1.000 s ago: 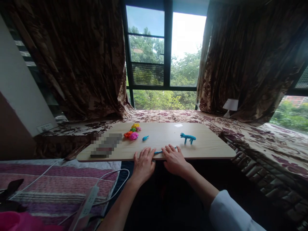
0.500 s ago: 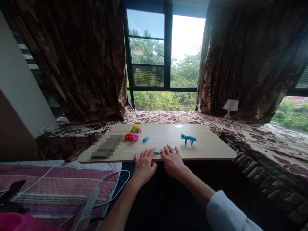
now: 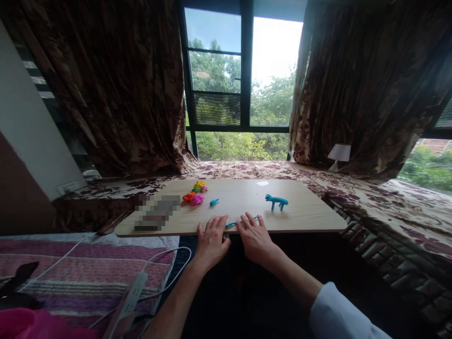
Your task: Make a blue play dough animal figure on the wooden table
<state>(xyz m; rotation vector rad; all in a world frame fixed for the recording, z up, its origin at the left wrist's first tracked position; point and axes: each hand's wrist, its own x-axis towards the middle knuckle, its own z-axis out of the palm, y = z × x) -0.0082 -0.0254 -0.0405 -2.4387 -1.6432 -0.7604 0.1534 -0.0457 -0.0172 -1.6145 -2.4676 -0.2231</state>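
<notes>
A thin blue clay strip (image 3: 231, 224) lies near the front edge of the wooden board (image 3: 303, 221). My right hand (image 3: 254, 234) rests flat over it with fingers apart, and the strip's far end shows past the fingertips. Beside its left end, my left hand (image 3: 213, 238) lies palm down with outstretched fingers; whether it touches the strip I cannot tell. A blue four-legged clay animal (image 3: 277, 202) stands to the right. One small blue clay piece (image 3: 214, 202) lies beyond my left hand. Clumps of clay in orange, pink, green and yellow (image 3: 196, 199) sit at the back left.
A blurred-out flat dark object (image 3: 157, 214) lies on the board's left side. Left below are a striped quilt (image 3: 88, 263) and a white power strip (image 3: 132, 294) with a cable. A small lamp (image 3: 339, 153) stands on the floral-covered sill (image 3: 370, 197).
My right hand has shifted slightly over the blue strip, its fingers still spread. My left hand stays almost in place. The animal and the clay clumps have not moved on the board.
</notes>
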